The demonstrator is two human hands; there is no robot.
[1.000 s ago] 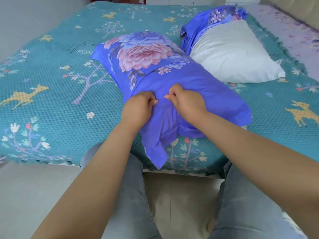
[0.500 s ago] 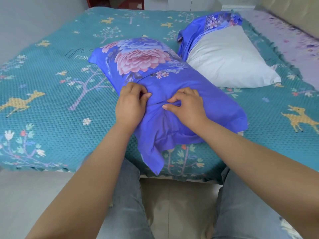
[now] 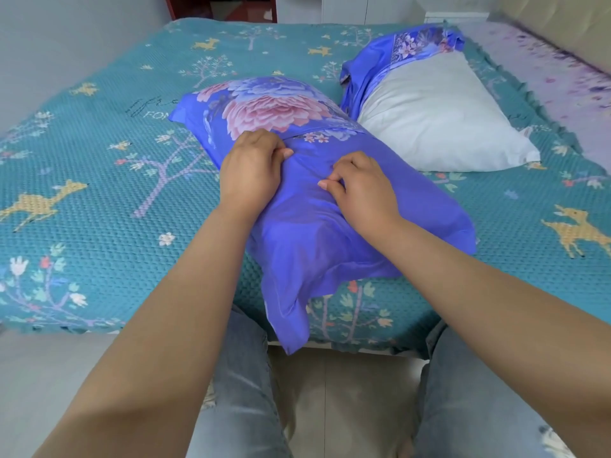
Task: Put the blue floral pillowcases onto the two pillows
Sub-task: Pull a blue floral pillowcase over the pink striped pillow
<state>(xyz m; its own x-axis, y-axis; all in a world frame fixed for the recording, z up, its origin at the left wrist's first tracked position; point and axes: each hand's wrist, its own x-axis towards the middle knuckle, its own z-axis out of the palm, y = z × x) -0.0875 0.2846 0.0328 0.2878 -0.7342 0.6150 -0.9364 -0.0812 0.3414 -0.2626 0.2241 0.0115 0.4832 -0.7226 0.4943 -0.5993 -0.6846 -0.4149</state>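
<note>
Blue cased pillow: the pillow in the blue floral pillowcase (image 3: 317, 200) lies on the bed (image 3: 99, 200) near its front edge; large pink and blue blooms show at its far end; a loose corner of the fabric hangs over the bed's edge
Left hand: the left hand (image 3: 251, 170) rests on top of the cased pillow beside the floral band; its fingers (image 3: 277, 148) are curled and bunch the blue cloth
Right hand: the right hand (image 3: 362, 190) lies on the pillow near the left hand, not touching it; thumb and fingers (image 3: 330, 185) are drawn together, pinching a fold of the pillowcase
White pillow: the second pillow (image 3: 436, 117) lies bare on the bed behind and to the right, touching the cased one
Second pillowcase: the other blue floral pillowcase (image 3: 396, 51) sits crumpled against the white pillow's far end
Bedspread: teal, waffle-textured, patterned with deer and trees
Legs: grey jeans (image 3: 241, 391) stand just before the bed
</note>
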